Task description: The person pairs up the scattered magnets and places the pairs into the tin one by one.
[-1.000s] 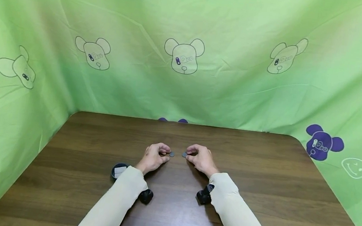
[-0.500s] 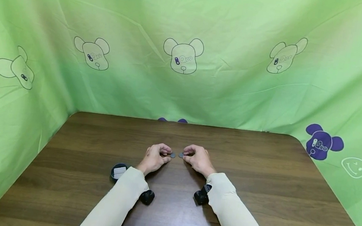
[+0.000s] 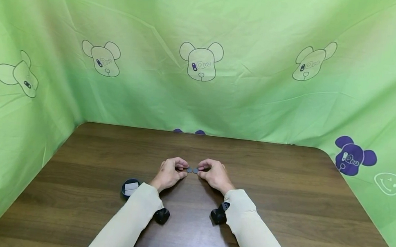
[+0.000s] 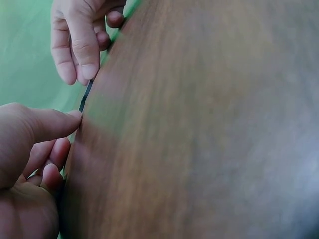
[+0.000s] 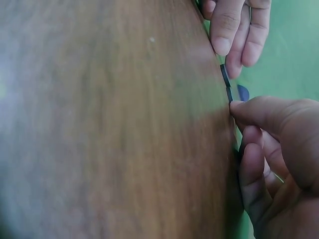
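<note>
Two small, flat grey discs lie side by side near the middle of the table. My left hand [image 3: 169,172] pinches the left grey disc [image 3: 189,170] between thumb and fingers. From the other side, my right hand [image 3: 216,174] pinches the right grey disc [image 3: 195,171] by its outer edge. Seen edge-on in the right wrist view, the two discs look thin and dark, with their near ends meeting or overlapping just above the wood. The right thumb [image 5: 244,110] rests at one end of the pair, while the left thumb [image 4: 65,122] rests at the other in the left wrist view.
A round dark dish [image 3: 124,188] holding white rectangular pieces [image 3: 131,188] stands beside the left forearm, partly covered by the sleeve. The wooden table [image 3: 283,216] backs onto a green printed cloth [image 3: 252,105]. A black camera hangs at each wrist.
My right hand has slid left with its disc, and the left hand has shifted slightly right. The gap between the two discs has narrowed to almost nothing.
</note>
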The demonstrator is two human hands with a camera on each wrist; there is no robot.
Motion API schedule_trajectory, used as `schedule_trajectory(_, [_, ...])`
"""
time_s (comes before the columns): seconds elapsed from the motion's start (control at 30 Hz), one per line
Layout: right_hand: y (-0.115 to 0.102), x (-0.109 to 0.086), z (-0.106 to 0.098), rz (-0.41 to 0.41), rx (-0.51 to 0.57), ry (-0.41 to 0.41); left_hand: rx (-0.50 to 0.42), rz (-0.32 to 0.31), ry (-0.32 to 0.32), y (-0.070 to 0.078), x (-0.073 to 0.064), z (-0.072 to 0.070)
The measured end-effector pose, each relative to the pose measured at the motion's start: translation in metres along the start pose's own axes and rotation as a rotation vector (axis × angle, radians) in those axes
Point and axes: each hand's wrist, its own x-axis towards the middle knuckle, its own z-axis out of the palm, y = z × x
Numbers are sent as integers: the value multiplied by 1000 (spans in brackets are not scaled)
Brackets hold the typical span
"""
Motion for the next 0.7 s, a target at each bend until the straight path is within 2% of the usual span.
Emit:
schedule_trajectory(0.13, [0,0,1,2,11,-17,5,8,-2,0,0,0])
schedule_trajectory(0.33, [-1,1,-1,-1,4,-66,3,-12,-14,2,-1,-2])
schedule_trajectory(0.5, [1,2,-7,30,73,-154,30,-5,-44,3,-2,-8])
schedule_trajectory(0.6, [2,5,-7,66,133,-204,36,-7,-44,4,-4,-20])
schedule_trajectory(0.7, [2,9,-7,76,147,-228,26,-9,-14,6,-7,-38])
